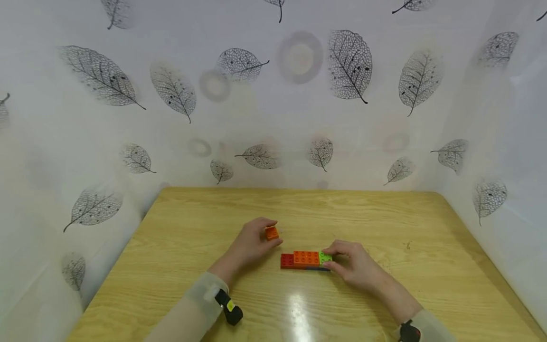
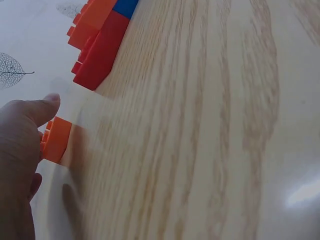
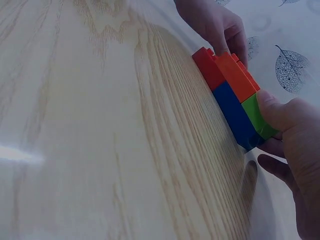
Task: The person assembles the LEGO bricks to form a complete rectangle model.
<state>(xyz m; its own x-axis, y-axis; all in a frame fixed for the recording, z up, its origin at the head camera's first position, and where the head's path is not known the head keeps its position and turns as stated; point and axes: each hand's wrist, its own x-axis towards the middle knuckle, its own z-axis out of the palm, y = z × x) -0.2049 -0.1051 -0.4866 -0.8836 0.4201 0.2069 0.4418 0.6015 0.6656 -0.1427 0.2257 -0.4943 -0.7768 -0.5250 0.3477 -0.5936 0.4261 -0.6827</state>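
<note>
A small orange toy building brick (image 1: pixel 272 233) stands on the table, with my left hand (image 1: pixel 253 241) spread around it. In the left wrist view the thumb is raised off that brick (image 2: pixel 57 140); the other fingers are mostly hidden. Right of it lies a joined block of bricks: a red brick (image 3: pixel 209 69) and a blue brick (image 3: pixel 235 112) below, a long orange brick (image 1: pixel 306 257) and a lime green brick (image 1: pixel 323 257) on top. My right hand (image 1: pixel 356 264) pinches the green end between thumb and fingers.
The pale wood-grain table (image 1: pixel 192 204) has rounded far corners. White curtains (image 1: pixel 265 118) printed with dark leaves hang behind it and along both sides. Black straps with small devices (image 1: pixel 229 307) sit on the wrists over light sleeves.
</note>
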